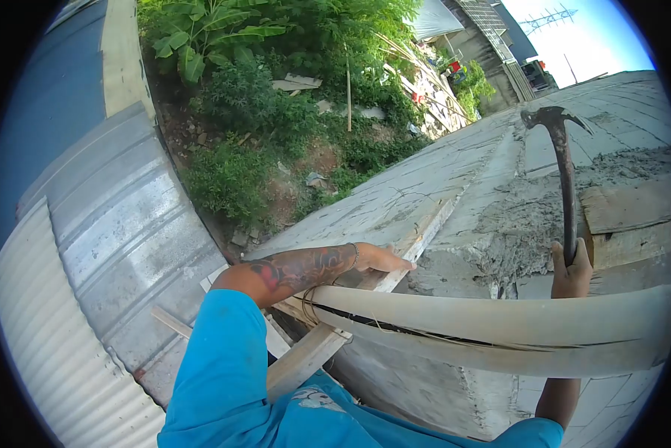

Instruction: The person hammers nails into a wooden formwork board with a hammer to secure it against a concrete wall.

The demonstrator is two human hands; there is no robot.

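Observation:
My right hand point(572, 272) is closed around the lower handle of a claw hammer point(565, 160), which is raised upright with its dark metal head at the top. My left hand point(382, 258) grips a narrow wooden board point(436, 224) that runs along the wall; some of its fingers are hidden behind the board. Just below both hands a thick bamboo pole point(485, 317) with a long dark split crosses in front of me. Wire point(308, 305) is wound about its left end, near a wooden beam point(305, 358). The pole covers part of my right forearm.
A grey block wall point(395, 216) with rough mortar fills the right side. Wooden planks point(627, 216) lie against it at far right. Metal roofing sheets point(119, 216) and a corrugated sheet point(51, 321) lie at left. Far below are plants point(238, 127) and rubble.

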